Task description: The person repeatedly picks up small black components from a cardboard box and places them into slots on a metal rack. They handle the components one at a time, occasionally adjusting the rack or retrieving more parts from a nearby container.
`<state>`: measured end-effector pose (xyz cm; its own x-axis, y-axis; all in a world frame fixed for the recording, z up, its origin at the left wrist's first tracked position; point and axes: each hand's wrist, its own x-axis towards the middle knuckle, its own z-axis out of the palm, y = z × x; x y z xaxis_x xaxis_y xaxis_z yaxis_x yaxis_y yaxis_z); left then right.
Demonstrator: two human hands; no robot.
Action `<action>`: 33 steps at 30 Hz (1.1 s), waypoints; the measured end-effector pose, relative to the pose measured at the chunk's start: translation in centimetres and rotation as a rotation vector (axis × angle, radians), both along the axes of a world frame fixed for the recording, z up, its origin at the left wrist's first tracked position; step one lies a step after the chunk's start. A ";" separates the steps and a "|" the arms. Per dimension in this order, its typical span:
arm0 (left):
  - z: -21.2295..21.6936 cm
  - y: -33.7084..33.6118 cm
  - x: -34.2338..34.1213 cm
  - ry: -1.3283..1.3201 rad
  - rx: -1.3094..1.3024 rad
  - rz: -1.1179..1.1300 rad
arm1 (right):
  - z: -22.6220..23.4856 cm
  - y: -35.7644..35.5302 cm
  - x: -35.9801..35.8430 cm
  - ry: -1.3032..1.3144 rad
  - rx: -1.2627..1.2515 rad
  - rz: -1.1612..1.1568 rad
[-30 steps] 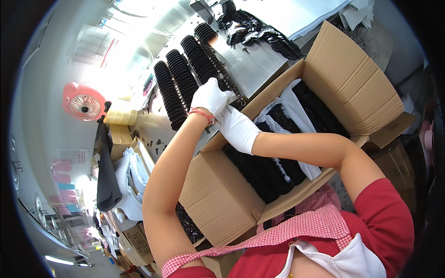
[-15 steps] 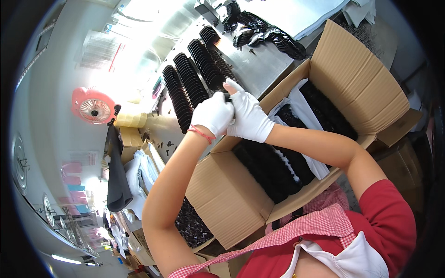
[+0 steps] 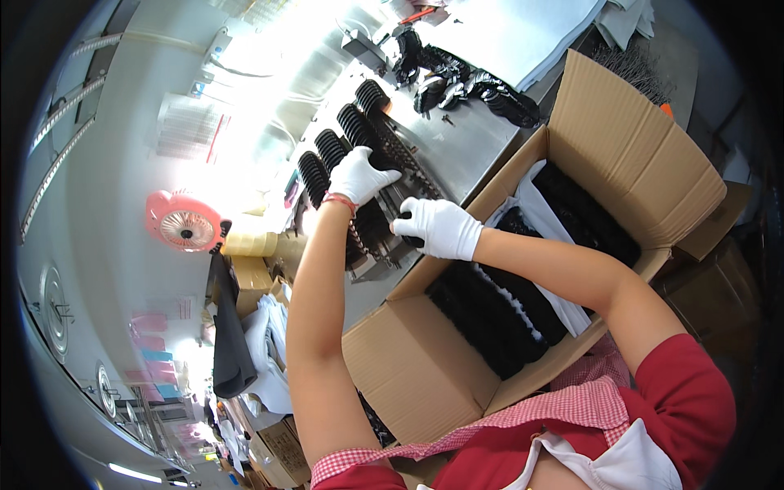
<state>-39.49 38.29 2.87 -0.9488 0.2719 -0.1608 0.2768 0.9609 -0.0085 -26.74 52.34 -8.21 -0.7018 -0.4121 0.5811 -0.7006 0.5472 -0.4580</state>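
Both my hands wear white gloves. My left hand [image 3: 359,176] reaches over the rows of round black discs [image 3: 331,147] standing on edge in a rack on the metal bench, its thumb and forefinger apart beside the discs; the other fingertips are partly hidden. To its right and nearer me, my right hand [image 3: 443,229] is closed on black rounded pieces [image 3: 407,232], which show at its fingertips. Below it stands an open cardboard box [image 3: 416,367], holding rows of black parts [image 3: 482,318] with white sheets [image 3: 543,204] between them.
Loose black parts wrapped in shiny film [image 3: 469,77] lie farther back on the metal bench [image 3: 465,143]. A pink fan [image 3: 186,229] and yellow tape rolls [image 3: 249,243] are on the left. The box's raised flap [image 3: 629,139] stands at the right.
My hands were together over the bench. They have parted: the left moved up and left to the disc rows, the right came slightly down with the black pieces. The view has shifted slightly.
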 end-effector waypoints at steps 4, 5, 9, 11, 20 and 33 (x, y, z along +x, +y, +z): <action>-1.0 1.1 0.4 0.012 -0.090 0.061 | 0.0 0.6 -0.6 -0.088 -0.052 0.097; -1.1 1.5 0.6 0.003 -0.077 0.090 | 0.0 0.7 -0.6 -0.102 -0.050 0.114; -3.1 2.6 1.9 0.040 0.082 0.212 | 0.2 0.9 -0.4 -0.122 -0.054 0.109; -4.6 3.4 2.0 0.093 0.226 0.280 | 0.4 0.7 -0.3 -0.105 -0.062 0.094; 3.1 2.6 6.5 0.102 -0.212 0.103 | 1.1 -1.7 -0.4 -0.333 -0.443 -0.165; 2.7 -1.8 -0.8 0.140 0.165 -0.013 | 3.4 -2.1 0.1 -0.554 -0.530 -0.091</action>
